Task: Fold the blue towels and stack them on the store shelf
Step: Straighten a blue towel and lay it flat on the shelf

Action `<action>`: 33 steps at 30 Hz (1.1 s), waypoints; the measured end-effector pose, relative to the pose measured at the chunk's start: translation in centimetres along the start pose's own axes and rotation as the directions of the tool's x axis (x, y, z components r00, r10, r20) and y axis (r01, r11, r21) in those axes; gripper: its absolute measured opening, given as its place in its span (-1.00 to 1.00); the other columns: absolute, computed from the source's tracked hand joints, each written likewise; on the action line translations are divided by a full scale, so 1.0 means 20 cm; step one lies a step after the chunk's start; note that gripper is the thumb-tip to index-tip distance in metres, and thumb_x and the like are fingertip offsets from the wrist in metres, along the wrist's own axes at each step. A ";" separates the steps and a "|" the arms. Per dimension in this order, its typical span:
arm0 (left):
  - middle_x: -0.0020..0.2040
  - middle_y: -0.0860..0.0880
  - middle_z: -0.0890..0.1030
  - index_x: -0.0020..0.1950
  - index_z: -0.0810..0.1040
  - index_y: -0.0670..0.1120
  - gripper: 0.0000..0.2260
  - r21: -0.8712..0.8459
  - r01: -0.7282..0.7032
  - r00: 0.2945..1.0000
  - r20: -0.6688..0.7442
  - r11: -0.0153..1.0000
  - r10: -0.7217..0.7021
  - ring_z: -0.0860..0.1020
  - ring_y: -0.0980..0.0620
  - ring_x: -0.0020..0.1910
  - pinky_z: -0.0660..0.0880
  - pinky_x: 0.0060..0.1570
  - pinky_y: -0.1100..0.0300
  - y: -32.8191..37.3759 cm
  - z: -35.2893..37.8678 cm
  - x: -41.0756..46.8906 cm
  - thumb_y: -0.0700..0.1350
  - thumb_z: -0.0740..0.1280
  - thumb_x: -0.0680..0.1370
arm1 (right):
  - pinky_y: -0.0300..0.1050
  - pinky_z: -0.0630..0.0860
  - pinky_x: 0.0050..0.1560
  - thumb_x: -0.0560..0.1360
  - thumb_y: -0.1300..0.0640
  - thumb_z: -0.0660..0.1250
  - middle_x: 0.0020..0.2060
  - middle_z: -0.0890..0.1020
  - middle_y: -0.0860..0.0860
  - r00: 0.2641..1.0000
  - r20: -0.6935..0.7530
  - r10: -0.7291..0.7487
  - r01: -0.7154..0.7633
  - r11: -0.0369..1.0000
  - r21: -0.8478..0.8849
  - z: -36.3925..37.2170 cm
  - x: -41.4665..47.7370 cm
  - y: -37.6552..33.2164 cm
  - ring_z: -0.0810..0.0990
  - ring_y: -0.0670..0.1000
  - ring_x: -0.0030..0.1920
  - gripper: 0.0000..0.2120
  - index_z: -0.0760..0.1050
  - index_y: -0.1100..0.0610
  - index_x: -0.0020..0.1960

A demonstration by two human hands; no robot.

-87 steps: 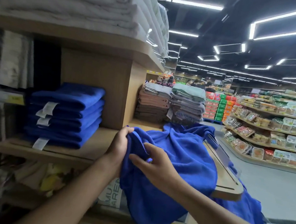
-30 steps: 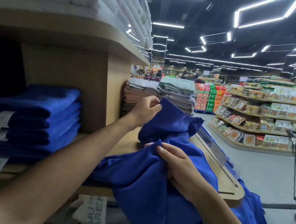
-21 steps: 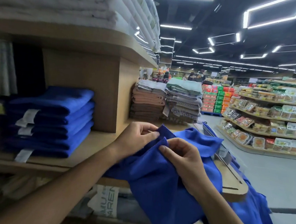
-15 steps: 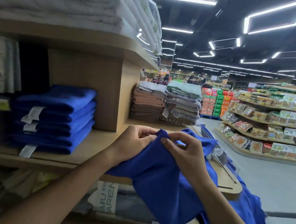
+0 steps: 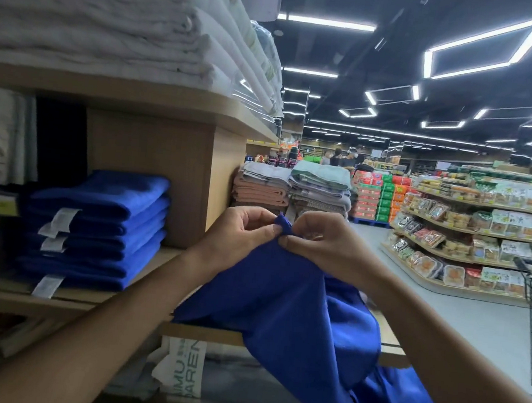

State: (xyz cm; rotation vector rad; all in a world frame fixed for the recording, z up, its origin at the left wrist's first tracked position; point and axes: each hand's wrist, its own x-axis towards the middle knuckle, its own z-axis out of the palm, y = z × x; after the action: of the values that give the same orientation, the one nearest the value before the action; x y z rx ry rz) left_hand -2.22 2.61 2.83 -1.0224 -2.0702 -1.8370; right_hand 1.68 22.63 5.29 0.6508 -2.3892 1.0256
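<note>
Wooden shelf (image 5: 154, 265) fills the left, with white linens (image 5: 97, 16) piled on its upper board. The loose towel (image 5: 295, 318) drapes over the shelf's front edge near the right corner and hangs down past it, one corner pulled up high. The stack (image 5: 99, 227) of folded blue towels sits well apart, towards the shelf's left end, tags facing out. Now the hands: left hand (image 5: 238, 234) and right hand (image 5: 325, 243) meet at that raised corner, each pinching the cloth between thumb and curled fingers, knuckles close together.
</note>
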 end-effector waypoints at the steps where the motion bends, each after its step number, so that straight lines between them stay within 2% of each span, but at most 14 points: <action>1: -0.05 -0.05 0.73 -0.03 0.71 0.02 -0.91 0.002 -0.015 1.000 -0.009 1.000 0.015 0.67 0.05 -0.10 0.59 -0.13 0.19 0.02 -0.01 0.02 -0.03 0.42 0.54 | -0.09 0.53 -0.21 0.41 -0.05 0.50 -0.33 0.67 -0.09 0.999 0.038 0.009 -0.010 1.000 0.017 -0.03 0.02 -0.02 0.58 -0.15 -0.29 -0.83 0.64 0.04 -0.21; 4: -0.12 -0.03 0.72 -0.04 0.68 -0.01 -0.92 0.021 -0.077 0.995 -0.063 0.997 0.078 0.65 0.07 -0.16 0.58 -0.18 0.20 0.11 -0.04 0.11 -0.09 0.39 0.60 | -0.19 0.52 -0.37 0.49 0.09 0.49 -0.44 0.64 -0.03 0.993 0.107 0.050 -0.050 0.999 0.006 -0.12 0.07 -0.08 0.60 -0.11 -0.41 -0.85 0.65 0.13 -0.22; 8: -0.22 0.01 0.67 -0.07 0.63 0.06 -0.90 0.191 -0.203 0.957 -0.167 0.960 0.235 0.60 0.08 -0.23 0.52 -0.17 0.13 0.31 -0.11 0.27 -0.08 0.35 0.62 | -0.18 0.38 -0.34 0.48 0.11 0.48 -0.49 0.52 -0.05 0.985 0.151 0.083 -0.070 0.994 -0.089 -0.26 0.13 -0.17 0.48 -0.09 -0.43 -0.81 0.61 0.18 -0.26; 10: -0.21 0.00 0.66 -0.09 0.59 0.08 -0.90 0.304 -0.272 0.921 -0.192 0.913 0.338 0.59 0.07 -0.21 0.50 -0.13 0.11 0.43 -0.13 0.35 -0.04 0.33 0.61 | -0.17 0.32 -0.29 0.48 0.14 0.46 -0.45 0.47 -0.05 0.984 0.161 0.076 -0.061 0.993 -0.098 -0.32 0.15 -0.21 0.42 -0.07 -0.38 -0.79 0.57 0.21 -0.28; 12: -0.18 0.02 0.65 -0.07 0.57 0.10 -0.92 0.433 -0.308 0.883 -0.202 0.847 0.424 0.60 0.07 -0.16 0.49 -0.09 0.14 0.56 -0.13 0.40 0.03 0.31 0.59 | -0.22 0.34 -0.33 0.48 0.15 0.46 -0.42 0.49 -0.03 0.986 0.155 0.060 -0.040 0.991 -0.125 -0.36 0.16 -0.25 0.42 -0.09 -0.38 -0.80 0.59 0.27 -0.22; 14: -0.21 0.08 0.63 -0.08 0.57 0.10 -0.91 0.448 -0.319 0.859 -0.236 0.835 0.455 0.58 0.15 -0.21 0.47 -0.14 0.24 0.66 -0.13 0.45 0.00 0.32 0.61 | -0.26 0.41 -0.33 0.48 0.12 0.47 -0.37 0.60 0.01 0.987 0.157 0.040 -0.017 0.988 -0.151 -0.40 0.16 -0.28 0.49 -0.12 -0.37 -0.82 0.64 0.26 -0.13; 16: -0.26 0.07 0.62 -0.12 0.56 0.09 -0.86 0.420 -0.309 0.852 -0.277 0.854 0.444 0.54 0.17 -0.30 0.45 -0.21 0.25 0.73 -0.11 0.47 -0.05 0.32 0.64 | -0.16 0.53 -0.22 0.48 0.10 0.47 -0.21 0.71 0.10 0.984 0.176 0.030 0.000 0.985 -0.171 -0.44 0.15 -0.30 0.61 -0.07 -0.27 -0.81 0.66 0.25 -0.07; 19: -0.18 0.01 0.65 -0.05 0.60 -0.01 -0.88 0.562 -0.346 0.811 -0.223 0.751 0.541 0.58 0.08 -0.18 0.44 -0.12 0.23 0.80 -0.07 0.46 -0.02 0.32 0.64 | 0.04 0.61 -0.02 0.47 0.07 0.48 -0.03 0.70 0.21 0.979 0.202 0.024 0.012 0.984 -0.176 -0.48 0.13 -0.30 0.70 0.10 -0.10 -0.74 0.66 0.28 0.00; 23: -0.06 -0.04 0.68 0.03 0.62 -0.12 -0.81 0.607 -0.384 0.762 -0.218 0.696 0.610 0.62 -0.01 -0.07 0.50 0.03 0.12 0.92 -0.08 0.45 -0.03 0.29 0.64 | 0.18 0.63 0.14 0.48 0.02 0.51 -0.04 0.74 0.13 0.967 0.249 0.059 -0.024 0.990 -0.142 -0.51 0.07 -0.29 0.72 0.15 0.01 -0.76 0.71 0.19 0.00; 27: -0.16 0.17 0.58 0.08 0.62 -0.06 -0.80 0.722 -0.362 0.698 -0.209 0.590 0.685 0.56 0.10 -0.09 0.48 0.05 0.12 1.01 -0.15 0.42 0.02 0.28 0.63 | 0.27 0.58 0.20 0.44 -0.09 0.53 -0.04 0.76 0.07 0.948 0.300 0.103 -0.073 0.991 -0.109 -0.56 -0.01 -0.29 0.73 0.15 0.04 -0.74 0.75 0.08 -0.03; 29: -0.14 0.12 0.59 0.09 0.62 -0.02 -0.78 0.771 -0.336 0.675 -0.204 0.542 0.709 0.58 0.08 -0.08 0.50 0.03 0.10 1.04 -0.20 0.39 0.07 0.27 0.62 | 0.19 0.60 0.20 0.38 -0.22 0.52 -0.05 0.76 0.05 0.941 0.314 0.125 -0.090 0.989 -0.121 -0.60 -0.04 -0.29 0.73 0.12 0.03 -0.64 0.76 0.06 -0.05; 30: -0.13 0.10 0.60 0.08 0.61 -0.01 -0.77 0.783 -0.329 0.667 -0.204 0.528 0.717 0.60 0.05 -0.06 0.51 0.04 0.07 1.06 -0.22 0.37 0.09 0.26 0.62 | 0.07 0.64 0.13 0.34 -0.26 0.50 -0.09 0.77 0.01 0.939 0.316 0.136 -0.097 0.986 -0.137 -0.62 -0.05 -0.30 0.74 0.05 -0.03 -0.61 0.76 0.05 -0.09; 31: -0.11 0.07 0.62 0.09 0.61 -0.01 -0.75 0.793 -0.319 0.661 -0.206 0.518 0.722 0.61 0.03 -0.05 0.52 0.04 0.05 1.07 -0.25 0.36 0.10 0.25 0.62 | -0.09 0.65 -0.02 0.32 -0.27 0.48 -0.16 0.76 -0.04 0.936 0.320 0.144 -0.100 0.983 -0.151 -0.65 -0.06 -0.30 0.73 -0.04 -0.12 -0.62 0.76 0.03 -0.15; 33: -0.06 0.03 0.65 0.11 0.60 -0.01 -0.73 0.814 -0.293 0.648 -0.215 0.501 0.730 0.62 0.00 -0.03 0.53 0.05 0.01 1.10 -0.32 0.33 0.12 0.23 0.61 | -0.30 0.48 -0.32 0.33 -0.25 0.46 -0.36 0.69 -0.10 0.938 0.311 0.155 -0.107 0.980 -0.167 -0.70 -0.08 -0.30 0.60 -0.14 -0.36 -0.65 0.72 0.05 -0.26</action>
State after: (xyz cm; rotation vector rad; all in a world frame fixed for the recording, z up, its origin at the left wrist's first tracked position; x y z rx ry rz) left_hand 4.33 -1.02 25.52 -0.6721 -1.5752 -0.7007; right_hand 9.54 29.84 16.18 0.6543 -2.7971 0.8342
